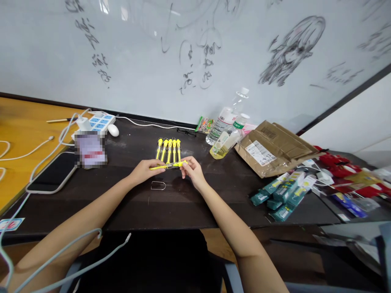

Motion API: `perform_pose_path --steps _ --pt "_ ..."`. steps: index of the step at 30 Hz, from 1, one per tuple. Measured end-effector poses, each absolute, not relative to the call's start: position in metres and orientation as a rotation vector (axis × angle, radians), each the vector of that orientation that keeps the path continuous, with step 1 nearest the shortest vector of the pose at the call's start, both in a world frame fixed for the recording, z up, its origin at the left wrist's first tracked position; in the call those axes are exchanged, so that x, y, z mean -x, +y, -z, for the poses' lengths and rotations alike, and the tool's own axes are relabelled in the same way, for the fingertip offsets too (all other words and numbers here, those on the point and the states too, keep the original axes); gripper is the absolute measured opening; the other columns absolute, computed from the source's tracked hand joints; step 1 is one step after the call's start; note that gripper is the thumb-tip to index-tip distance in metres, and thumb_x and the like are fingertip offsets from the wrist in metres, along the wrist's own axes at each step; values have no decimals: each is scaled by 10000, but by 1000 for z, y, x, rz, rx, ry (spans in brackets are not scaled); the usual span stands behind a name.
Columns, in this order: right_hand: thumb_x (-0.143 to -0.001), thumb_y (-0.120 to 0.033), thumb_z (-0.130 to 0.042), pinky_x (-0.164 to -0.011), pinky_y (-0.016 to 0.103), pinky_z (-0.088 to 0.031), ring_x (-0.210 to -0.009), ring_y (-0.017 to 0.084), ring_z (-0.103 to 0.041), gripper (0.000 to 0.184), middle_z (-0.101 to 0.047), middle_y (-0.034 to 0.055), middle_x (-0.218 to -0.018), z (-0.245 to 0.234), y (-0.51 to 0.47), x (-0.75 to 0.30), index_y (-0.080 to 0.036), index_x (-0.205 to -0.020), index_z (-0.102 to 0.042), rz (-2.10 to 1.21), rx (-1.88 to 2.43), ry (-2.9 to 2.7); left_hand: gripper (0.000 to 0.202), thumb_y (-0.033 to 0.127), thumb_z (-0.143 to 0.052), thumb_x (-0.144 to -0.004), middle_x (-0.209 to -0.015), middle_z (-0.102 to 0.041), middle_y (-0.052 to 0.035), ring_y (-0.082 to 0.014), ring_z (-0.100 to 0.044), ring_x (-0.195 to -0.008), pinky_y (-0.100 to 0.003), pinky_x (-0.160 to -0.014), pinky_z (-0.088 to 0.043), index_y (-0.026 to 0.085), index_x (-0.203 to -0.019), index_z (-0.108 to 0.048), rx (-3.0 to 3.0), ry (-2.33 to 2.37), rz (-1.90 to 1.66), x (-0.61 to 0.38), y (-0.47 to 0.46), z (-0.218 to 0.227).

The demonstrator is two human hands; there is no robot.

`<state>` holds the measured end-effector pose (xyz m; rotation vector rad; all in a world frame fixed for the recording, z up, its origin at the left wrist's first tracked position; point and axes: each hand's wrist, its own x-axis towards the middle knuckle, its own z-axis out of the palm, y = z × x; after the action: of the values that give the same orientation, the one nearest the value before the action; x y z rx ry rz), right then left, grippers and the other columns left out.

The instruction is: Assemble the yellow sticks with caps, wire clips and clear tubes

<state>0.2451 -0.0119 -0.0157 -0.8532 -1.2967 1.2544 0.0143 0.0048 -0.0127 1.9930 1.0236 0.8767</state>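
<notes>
A slim yellow stick-like piece with a clear middle (170, 165) lies level between my two hands, just above the dark table. My left hand (144, 171) closes on its left end with the fingertips. The other end, a yellow tip, is pinched by the thumb and fingers of my right hand (194, 171). Just beyond the hands, several similar yellow-and-clear pieces (169, 150) lie side by side in a row, their capped ends pointing away from me. A thin U-shaped metal wire (159, 189) rests on the table nearer to me. What exactly the yellow pieces are I cannot tell.
On the right lie green boxes (288, 191), a cardboard parcel (269, 146) and two bottles (224, 142). A phone (53, 173), white cables, a power strip (102, 122) and a mouse (113, 130) occupy the left. Glasses (186, 132) sit near the whiteboard (137, 61).
</notes>
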Motion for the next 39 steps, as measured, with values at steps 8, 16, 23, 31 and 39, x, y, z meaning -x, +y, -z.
perform_pose_path --steps 8,16,23,31,39 --pt "-762 -419 -668 -396 194 -432 -429 61 -448 302 -491 -80 -561 16 -7 -252 -187 -928 -570 -1278 863 -1234 452 543 -610 -773 -971 -716 -48 -197 -645 -851 -276 -789 -467 168 -1011 -696 -1979 1084 -830 -9 7 10" --pt "-750 -406 -646 -382 190 -431 -420 64 -477 269 -543 -67 -586 15 -6 -252 -193 -890 -560 -1319 907 -1196 463 549 -615 -759 -978 -716 -54 -209 -647 -868 -296 -814 -472 167 -1008 -695 -1985 1083 -844 -9 8 12" --pt "-742 -327 -574 -340 183 -394 -408 72 -457 183 -511 -71 -551 14 -5 -254 -197 -860 -522 -1325 934 -1139 453 533 -616 -768 -1006 -712 -56 -211 -653 -888 -301 -825 -478 174 -1032 -694 -2001 1086 -827 -8 9 15" --pt "-743 -299 -518 -337 170 -366 -386 67 -395 181 -431 -88 -493 12 -6 -255 -200 -891 -545 -1268 974 -1117 427 530 -601 -781 -1033 -712 -43 -208 -652 -910 -297 -844 -476 198 -1032 -696 -2057 1091 -821 -7 9 12" --pt "-756 -371 -567 -318 168 -356 -375 59 -372 183 -400 -89 -493 13 -4 -256 -200 -814 -538 -1252 1014 -1116 402 530 -592 -789 -1067 -706 -34 -210 -653 -936 -290 -862 -463 222 -1025 -699 -2164 1132 -784 -5 10 14"
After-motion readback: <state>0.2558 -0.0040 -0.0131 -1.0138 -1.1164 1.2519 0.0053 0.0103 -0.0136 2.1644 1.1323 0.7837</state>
